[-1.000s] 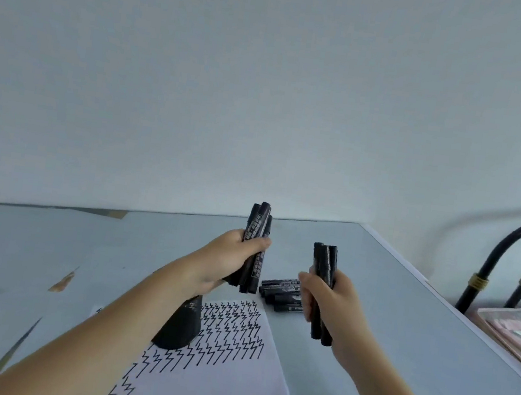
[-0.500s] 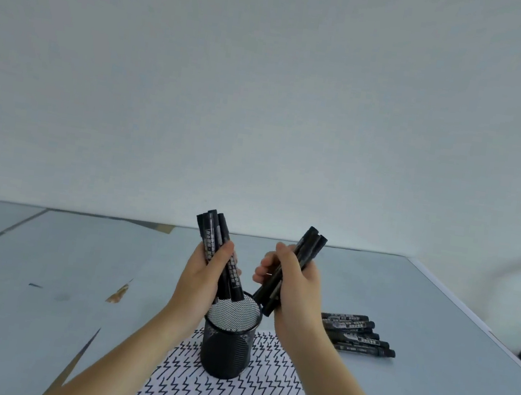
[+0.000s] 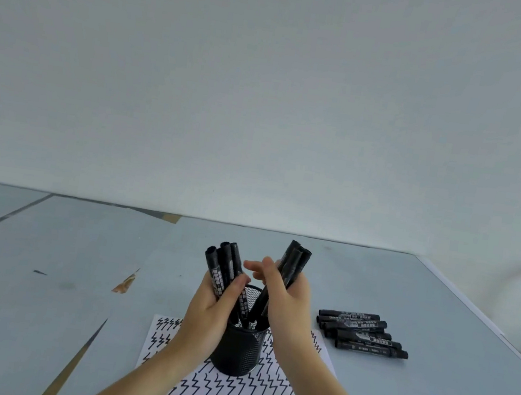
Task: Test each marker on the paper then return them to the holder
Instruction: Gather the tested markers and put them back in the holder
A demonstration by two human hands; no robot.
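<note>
The left hand (image 3: 211,310) grips a bundle of black markers (image 3: 226,272), and the right hand (image 3: 288,303) grips another bundle (image 3: 293,264); both bundles' lower ends dip into the black mesh holder (image 3: 237,350), which stands on the zigzag-marked paper (image 3: 227,388). More markers (image 3: 363,333) lie on the surface (image 3: 44,268) to the right.
</note>
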